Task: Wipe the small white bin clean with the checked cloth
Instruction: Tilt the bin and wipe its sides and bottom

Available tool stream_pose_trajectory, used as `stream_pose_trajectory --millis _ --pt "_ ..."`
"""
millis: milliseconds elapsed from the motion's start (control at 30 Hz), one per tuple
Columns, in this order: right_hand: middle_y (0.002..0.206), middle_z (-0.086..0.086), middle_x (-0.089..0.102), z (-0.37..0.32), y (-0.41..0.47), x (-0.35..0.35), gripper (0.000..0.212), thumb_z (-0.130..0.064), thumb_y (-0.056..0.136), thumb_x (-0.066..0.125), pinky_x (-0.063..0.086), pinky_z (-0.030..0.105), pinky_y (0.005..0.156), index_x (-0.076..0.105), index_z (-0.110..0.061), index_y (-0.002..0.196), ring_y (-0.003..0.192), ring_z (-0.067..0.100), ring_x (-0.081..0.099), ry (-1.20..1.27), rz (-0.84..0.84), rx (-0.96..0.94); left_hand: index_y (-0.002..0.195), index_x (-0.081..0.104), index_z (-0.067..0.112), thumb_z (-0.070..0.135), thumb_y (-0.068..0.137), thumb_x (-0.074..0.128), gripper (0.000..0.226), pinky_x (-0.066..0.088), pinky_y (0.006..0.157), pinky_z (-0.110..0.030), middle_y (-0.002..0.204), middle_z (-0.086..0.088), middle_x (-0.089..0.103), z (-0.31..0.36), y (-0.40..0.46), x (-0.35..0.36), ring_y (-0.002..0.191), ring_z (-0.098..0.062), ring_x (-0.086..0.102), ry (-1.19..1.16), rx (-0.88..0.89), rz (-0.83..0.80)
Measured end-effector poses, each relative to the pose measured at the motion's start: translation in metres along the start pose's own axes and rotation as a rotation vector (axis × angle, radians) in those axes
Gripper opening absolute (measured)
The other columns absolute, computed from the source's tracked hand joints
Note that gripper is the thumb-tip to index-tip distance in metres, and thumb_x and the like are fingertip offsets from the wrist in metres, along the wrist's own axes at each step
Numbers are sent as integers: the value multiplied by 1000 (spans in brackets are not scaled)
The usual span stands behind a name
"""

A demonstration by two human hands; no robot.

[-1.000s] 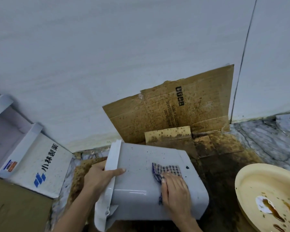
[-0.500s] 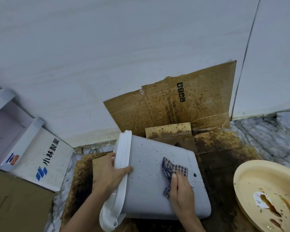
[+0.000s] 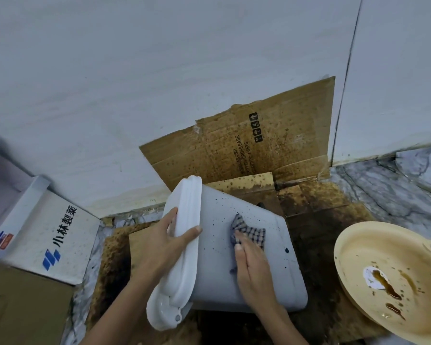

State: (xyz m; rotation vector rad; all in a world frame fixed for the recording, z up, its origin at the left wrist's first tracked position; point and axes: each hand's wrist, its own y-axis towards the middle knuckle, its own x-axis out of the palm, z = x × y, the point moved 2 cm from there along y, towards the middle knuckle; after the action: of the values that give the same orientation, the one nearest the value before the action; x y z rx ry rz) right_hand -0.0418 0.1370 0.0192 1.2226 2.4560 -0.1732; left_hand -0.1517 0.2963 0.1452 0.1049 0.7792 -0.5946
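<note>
The small white bin point(image 3: 279, 277) lies on its side on stained cardboard, its rim to the left and its base to the right. Dark specks dot its upturned side. My left hand point(image 3: 164, 242) grips the rim, thumb over the lip. My right hand point(image 3: 253, 262) presses the blue-and-white checked cloth point(image 3: 249, 230) flat against the bin's side, near the middle. Part of the cloth is hidden under my fingers.
A stained cardboard sheet point(image 3: 271, 143) leans on the white wall behind the bin. A cream plastic lid or dish point(image 3: 393, 257) with brown liquid sits at the right. A white printed box point(image 3: 47, 235) stands at the left, brown cardboard point(image 3: 23, 307) below it. Marble floor point(image 3: 396, 192) shows at right.
The bin has turned so that its rim end lifts higher and swings toward the wall. My left hand shifted along the rim. My right hand and cloth moved slightly up the side.
</note>
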Motion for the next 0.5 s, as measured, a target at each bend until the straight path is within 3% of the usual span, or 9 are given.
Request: stream_pose_trajectory --millis 67,133,233,300,367,433,500 --pt "153 -30 21 19 8 -6 57 -60 101 12 9 30 122 28 -41 152 145 -4 16 -178 -56 5 153 42 44 80 65 72 99 51 99 -45 151 5 53 0 -2 2 124 -22 57 -9 18 -4" --pt "157 -27 10 36 16 -14 52 -57 101 12 4 33 124 12 -44 152 149 -2 4 -209 -128 70 150 41 50 83 62 67 97 48 103 -48 155 9 46 -1 -2 6 129 -21 52 -46 19 -7" --pt "166 -12 9 31 36 -17 48 -38 108 14 2 38 125 9 -32 156 152 7 0 -242 -165 146 150 34 54 75 70 67 89 41 108 -49 158 10 36 -3 -2 11 132 -18 44 -98 9 -41" --pt "166 -5 14 4 46 -7 49 -30 109 16 4 33 125 14 -22 157 150 4 7 -142 -147 110 151 26 56 71 73 66 89 41 110 -50 158 13 34 -4 -1 15 133 -19 44 -140 -6 -104" --pt "161 -19 20 -33 43 4 52 -38 106 19 5 14 119 20 -28 157 144 -11 11 48 -144 6 152 19 57 69 76 64 89 39 111 -46 159 18 31 0 -1 19 137 -18 42 -151 13 -150" --pt "156 -37 10 -53 21 14 53 -47 103 22 1 0 110 15 -41 156 142 -19 5 120 -185 -131 154 15 57 66 82 64 88 38 109 -41 161 22 27 2 0 19 139 -14 39 -155 38 -163" --pt "156 -42 4 -42 -8 15 48 -52 105 21 2 2 112 10 -53 152 145 -15 3 139 -259 -158 155 13 59 60 92 65 82 38 113 -44 163 26 24 0 2 19 142 -13 38 -172 39 -171"
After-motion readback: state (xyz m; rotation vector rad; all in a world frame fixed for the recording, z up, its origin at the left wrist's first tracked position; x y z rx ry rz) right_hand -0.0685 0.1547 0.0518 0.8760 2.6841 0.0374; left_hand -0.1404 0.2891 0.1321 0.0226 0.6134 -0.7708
